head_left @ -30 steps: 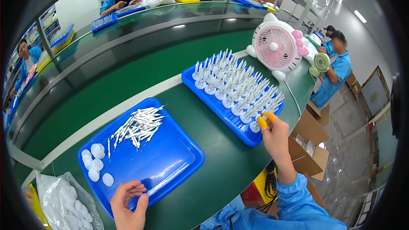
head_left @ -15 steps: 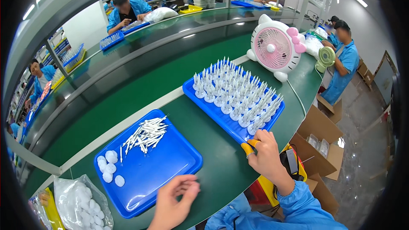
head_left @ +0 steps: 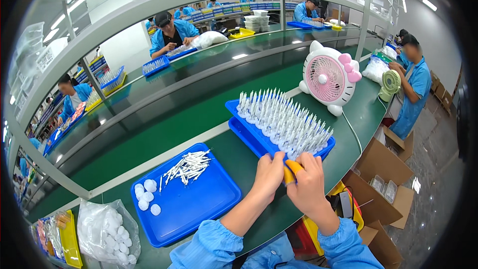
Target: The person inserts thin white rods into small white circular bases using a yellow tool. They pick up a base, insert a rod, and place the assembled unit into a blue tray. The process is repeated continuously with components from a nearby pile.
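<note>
Both hands grip the near end of a blue tray [head_left: 231, 105] filled with rows of thin white pointed sticks [head_left: 279, 117] standing in clear round bases. My left hand [head_left: 269, 175] is closed at the tray's near corner. Beside it, my right hand [head_left: 305, 182] is closed on the same end, with yellow finger covers on two digits. The tray sits lifted and slightly tilted above a second blue tray [head_left: 244, 137]; what that lower one holds is hidden. To the left, another blue tray [head_left: 191, 206] carries a pile of loose white sticks [head_left: 189, 166] and several white round pieces [head_left: 148, 193].
A pink and white cat-shaped fan [head_left: 323, 77] stands behind the trays, a small green fan [head_left: 390, 83] farther right. A clear bag of white round pieces [head_left: 112, 234] lies left. Open cardboard boxes [head_left: 381, 169] are at the right. Co-workers sit across the belt [head_left: 164, 144].
My left hand has moved from the near blue tray up to the filled tray and closed on it. The filled tray has risen, revealing another tray beneath. The view has shifted.
</note>
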The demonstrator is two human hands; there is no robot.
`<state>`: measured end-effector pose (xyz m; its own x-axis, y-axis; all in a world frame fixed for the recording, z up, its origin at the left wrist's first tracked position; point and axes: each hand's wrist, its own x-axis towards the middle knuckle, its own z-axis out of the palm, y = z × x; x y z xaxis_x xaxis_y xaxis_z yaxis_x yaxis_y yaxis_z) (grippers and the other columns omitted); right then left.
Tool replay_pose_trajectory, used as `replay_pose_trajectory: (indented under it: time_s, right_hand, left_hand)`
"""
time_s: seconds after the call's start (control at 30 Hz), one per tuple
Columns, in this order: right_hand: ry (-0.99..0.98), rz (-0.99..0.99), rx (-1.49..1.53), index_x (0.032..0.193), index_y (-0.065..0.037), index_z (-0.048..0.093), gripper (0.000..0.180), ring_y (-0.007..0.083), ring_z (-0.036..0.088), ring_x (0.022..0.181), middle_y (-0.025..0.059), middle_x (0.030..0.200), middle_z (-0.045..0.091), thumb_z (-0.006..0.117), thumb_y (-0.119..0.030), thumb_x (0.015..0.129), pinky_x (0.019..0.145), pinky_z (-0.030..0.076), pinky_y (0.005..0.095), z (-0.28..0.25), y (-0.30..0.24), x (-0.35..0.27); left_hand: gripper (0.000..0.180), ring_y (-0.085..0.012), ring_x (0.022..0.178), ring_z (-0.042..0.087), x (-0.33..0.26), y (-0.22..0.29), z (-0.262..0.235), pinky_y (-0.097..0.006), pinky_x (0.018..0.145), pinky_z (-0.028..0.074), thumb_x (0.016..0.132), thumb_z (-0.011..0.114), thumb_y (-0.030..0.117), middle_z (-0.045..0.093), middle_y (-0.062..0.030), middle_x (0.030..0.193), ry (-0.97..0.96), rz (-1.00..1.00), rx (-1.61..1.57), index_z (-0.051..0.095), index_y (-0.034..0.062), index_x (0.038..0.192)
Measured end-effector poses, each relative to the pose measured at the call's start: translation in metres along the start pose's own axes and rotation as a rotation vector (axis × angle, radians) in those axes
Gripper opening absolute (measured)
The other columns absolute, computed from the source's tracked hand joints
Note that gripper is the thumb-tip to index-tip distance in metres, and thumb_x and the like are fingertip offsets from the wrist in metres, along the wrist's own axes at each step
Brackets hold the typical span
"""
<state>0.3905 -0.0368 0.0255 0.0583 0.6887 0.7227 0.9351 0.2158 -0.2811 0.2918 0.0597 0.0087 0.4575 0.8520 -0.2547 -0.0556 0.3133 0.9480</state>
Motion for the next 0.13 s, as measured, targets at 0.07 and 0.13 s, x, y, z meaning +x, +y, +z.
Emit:
replay_pose_trajectory:
  time_s: [0.07, 0.13]
  right_hand:
    - [-0.006, 0.039, 0.078, 0.111, 0.006, 0.073, 0.044, 0.0336, 0.059, 0.091, 0.0135, 0.095, 0.06, 0.075, -0.002, 0.067, 0.079, 0.04, 0.0461, -0.012, -0.008, -0.006]
    - [-0.015, 0.089, 0.145, 0.12, 0.007, 0.071, 0.052, 0.0329, 0.059, 0.094, 0.0141, 0.1, 0.061, 0.077, -0.004, 0.069, 0.081, 0.04, 0.0485, -0.013, -0.009, -0.025]
  left_hand:
    - [0.031, -0.0217, 0.085, 0.071, -0.001, 0.009, -0.003, -0.035, 0.072, 0.06, 0.106, 0.053, 0.024, 0.069, -0.0131, 0.101, 0.051, 0.043, -0.059, 0.061, -0.0051, 0.115]
    - [0.04, -0.0313, 0.099, 0.076, -0.007, 0.029, -0.01, -0.044, 0.08, 0.067, 0.108, 0.052, 0.026, 0.072, -0.0205, 0.114, 0.025, 0.036, -0.054, 0.06, -0.0093, 0.123]
